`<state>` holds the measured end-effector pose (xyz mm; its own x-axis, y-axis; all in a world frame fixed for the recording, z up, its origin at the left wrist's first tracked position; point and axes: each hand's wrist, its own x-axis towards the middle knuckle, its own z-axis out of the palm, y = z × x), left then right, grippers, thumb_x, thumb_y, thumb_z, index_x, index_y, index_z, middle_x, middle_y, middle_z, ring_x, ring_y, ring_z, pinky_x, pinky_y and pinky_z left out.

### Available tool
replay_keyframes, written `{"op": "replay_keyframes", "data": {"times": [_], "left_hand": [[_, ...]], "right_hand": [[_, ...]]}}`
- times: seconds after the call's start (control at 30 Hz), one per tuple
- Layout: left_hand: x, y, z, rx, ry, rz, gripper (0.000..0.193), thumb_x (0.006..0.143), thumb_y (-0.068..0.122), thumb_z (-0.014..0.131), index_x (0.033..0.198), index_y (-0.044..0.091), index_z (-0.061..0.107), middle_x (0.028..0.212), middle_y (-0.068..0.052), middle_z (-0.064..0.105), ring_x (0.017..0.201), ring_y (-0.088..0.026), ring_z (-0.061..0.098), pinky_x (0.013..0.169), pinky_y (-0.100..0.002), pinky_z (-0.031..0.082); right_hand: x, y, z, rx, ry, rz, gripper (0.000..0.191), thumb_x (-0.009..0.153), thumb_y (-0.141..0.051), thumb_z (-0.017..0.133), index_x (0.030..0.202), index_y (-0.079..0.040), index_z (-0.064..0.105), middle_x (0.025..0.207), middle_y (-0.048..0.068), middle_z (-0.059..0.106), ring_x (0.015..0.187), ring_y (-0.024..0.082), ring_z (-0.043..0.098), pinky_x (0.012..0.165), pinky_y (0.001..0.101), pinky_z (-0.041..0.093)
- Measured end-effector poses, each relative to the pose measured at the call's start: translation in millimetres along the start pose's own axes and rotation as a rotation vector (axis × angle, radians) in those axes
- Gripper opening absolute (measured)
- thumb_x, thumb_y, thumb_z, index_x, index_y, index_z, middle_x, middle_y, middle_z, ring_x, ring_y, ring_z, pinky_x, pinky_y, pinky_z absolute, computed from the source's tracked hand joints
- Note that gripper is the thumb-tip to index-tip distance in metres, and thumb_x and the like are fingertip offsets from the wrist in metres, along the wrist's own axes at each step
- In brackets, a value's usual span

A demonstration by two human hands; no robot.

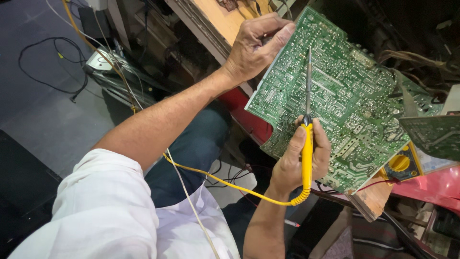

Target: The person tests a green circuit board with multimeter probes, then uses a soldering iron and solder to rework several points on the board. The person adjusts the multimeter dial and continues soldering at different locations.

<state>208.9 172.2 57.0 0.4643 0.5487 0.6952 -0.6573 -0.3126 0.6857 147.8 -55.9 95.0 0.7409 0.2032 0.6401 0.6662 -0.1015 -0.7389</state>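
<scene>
The board [335, 91], a large green circuit board shown solder side up, leans tilted against the wooden bench [213, 21]. The left hand [256, 45] grips the board's upper left corner, fingers curled over its edge. The right hand [299, 160] sits at the board's lower edge, closed around the yellow handle of the iron [307, 129]. The iron's metal shaft runs upright over the board's middle, tip near the board's upper part. Its yellow cord [230, 184] trails from below the board toward the person's lap. A yellow meter [400, 164] lies just beside the board's lower right edge.
</scene>
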Motion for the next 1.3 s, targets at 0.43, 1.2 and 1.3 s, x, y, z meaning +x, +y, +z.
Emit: {"op": "replay_keyframes", "data": {"times": [0.43, 1.2, 1.3], "left_hand": [[1.0, -1.4, 1.0, -0.005, 0.011, 0.033, 0.022, 0.11, 0.021, 0.066, 0.112, 0.002, 0.076, 0.083, 0.002, 0.063, 0.07, -0.004, 0.054, 0.061, -0.026, 0.043], [-0.4, -3.8, 3.0, -0.019, 0.012, -0.009, 0.022, 0.108, 0.02, 0.066, 0.112, 0.001, 0.077, 0.083, 0.002, 0.063, 0.067, -0.003, 0.051, 0.057, -0.025, 0.04], [-0.8, -4.5, 3.2, -0.023, 0.014, -0.016, 0.022, 0.109, 0.02, 0.066, 0.112, 0.001, 0.077, 0.084, 0.002, 0.063, 0.068, -0.003, 0.051, 0.057, -0.025, 0.04]], "right_hand": [[-0.7, 2.7, -1.2, 0.018, 0.002, 0.01, 0.026, 0.109, 0.0, 0.064, 0.132, 0.009, 0.058, 0.117, 0.019, 0.072, 0.106, 0.019, 0.07, 0.101, 0.0297, 0.057], [1.4, 0.0, 0.2, 0.037, 0.005, 0.006, 0.024, 0.11, -0.002, 0.063, 0.131, 0.009, 0.059, 0.118, 0.02, 0.071, 0.106, 0.02, 0.071, 0.104, 0.0325, 0.059], [1.7, 0.2, 0.7, 0.049, 0.01, 0.009, 0.024, 0.11, -0.002, 0.063, 0.132, 0.009, 0.058, 0.118, 0.02, 0.071, 0.106, 0.02, 0.071, 0.104, 0.0329, 0.059]]}}
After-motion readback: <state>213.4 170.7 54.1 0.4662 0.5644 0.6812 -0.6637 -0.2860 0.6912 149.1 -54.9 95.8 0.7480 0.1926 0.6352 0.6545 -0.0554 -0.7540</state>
